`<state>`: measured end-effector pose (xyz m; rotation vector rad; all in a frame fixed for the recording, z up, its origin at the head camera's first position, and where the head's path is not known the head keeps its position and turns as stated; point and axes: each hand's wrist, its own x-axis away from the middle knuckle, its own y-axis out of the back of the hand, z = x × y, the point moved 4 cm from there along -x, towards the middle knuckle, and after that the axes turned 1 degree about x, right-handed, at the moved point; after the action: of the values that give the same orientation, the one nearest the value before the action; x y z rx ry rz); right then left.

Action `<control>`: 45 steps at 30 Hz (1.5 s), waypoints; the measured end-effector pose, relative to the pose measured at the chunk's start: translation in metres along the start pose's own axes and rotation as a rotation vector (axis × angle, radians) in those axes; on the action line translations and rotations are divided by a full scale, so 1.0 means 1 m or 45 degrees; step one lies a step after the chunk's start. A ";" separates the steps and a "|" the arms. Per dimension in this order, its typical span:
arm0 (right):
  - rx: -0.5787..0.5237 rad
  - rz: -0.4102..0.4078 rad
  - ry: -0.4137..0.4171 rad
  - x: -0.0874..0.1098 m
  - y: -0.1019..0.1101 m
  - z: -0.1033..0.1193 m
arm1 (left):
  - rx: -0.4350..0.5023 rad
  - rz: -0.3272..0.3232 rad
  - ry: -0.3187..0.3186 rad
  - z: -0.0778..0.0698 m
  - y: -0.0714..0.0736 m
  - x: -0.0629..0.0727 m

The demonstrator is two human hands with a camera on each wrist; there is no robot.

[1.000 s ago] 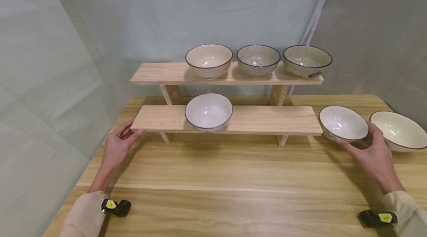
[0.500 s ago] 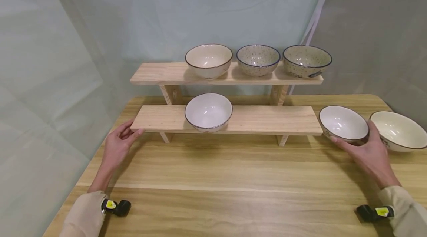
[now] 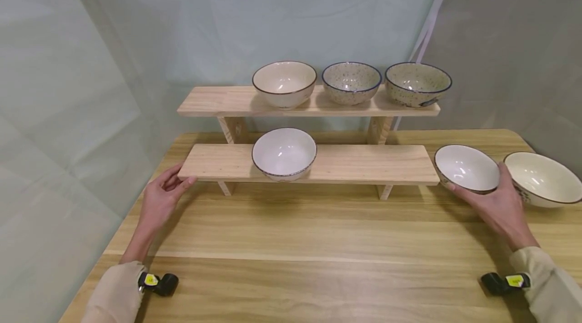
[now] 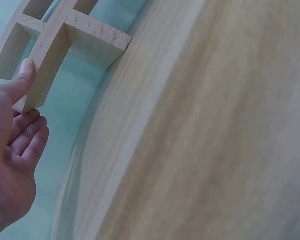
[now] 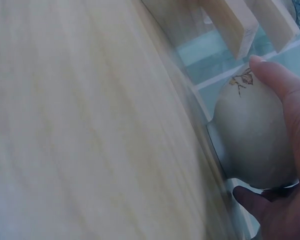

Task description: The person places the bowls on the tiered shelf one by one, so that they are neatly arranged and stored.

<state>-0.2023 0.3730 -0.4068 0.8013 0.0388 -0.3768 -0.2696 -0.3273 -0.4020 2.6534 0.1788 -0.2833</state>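
Note:
My left hand (image 3: pixel 159 201) holds the left end of the lower board of a two-tier wooden shelf (image 3: pixel 354 164), thumb at its front edge and fingers at its end; the left wrist view shows the thumb and fingers about the board end (image 4: pixel 32 95). To the right of the shelf, a white bowl (image 3: pixel 467 167) with a dark rim is on the table. My right hand (image 3: pixel 500 209) grips this bowl, thumb along its front and fingers round its right side. In the right wrist view the bowl's outside (image 5: pixel 255 130) shows a brown leaf pattern near the thumb.
On the lower board sits a white bowl (image 3: pixel 284 153). The upper board (image 3: pixel 218 100) carries a cream bowl (image 3: pixel 284 84) and two speckled blue-rimmed bowls, one in the middle (image 3: pixel 352 83) and one at right (image 3: pixel 418 84). A larger cream bowl (image 3: pixel 543 179) stands right of my right hand on the wooden table (image 3: pixel 318 252).
My right hand and forearm have shifted a little to the left about the white bowl, whose place has hardly changed. The left hand and the shelf have stayed put.

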 end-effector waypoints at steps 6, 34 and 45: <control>-0.005 -0.022 0.013 -0.002 -0.001 0.000 | -0.001 -0.001 -0.003 0.000 0.000 0.000; -0.039 -0.067 -0.042 -0.002 -0.004 0.001 | 0.006 -0.010 0.004 0.000 0.000 -0.001; -0.062 -0.075 -0.107 0.003 -0.005 -0.001 | 0.003 -0.012 0.007 -0.001 0.000 0.000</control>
<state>-0.2009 0.3697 -0.4118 0.7364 -0.0070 -0.4635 -0.2695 -0.3265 -0.4012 2.6562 0.1925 -0.2793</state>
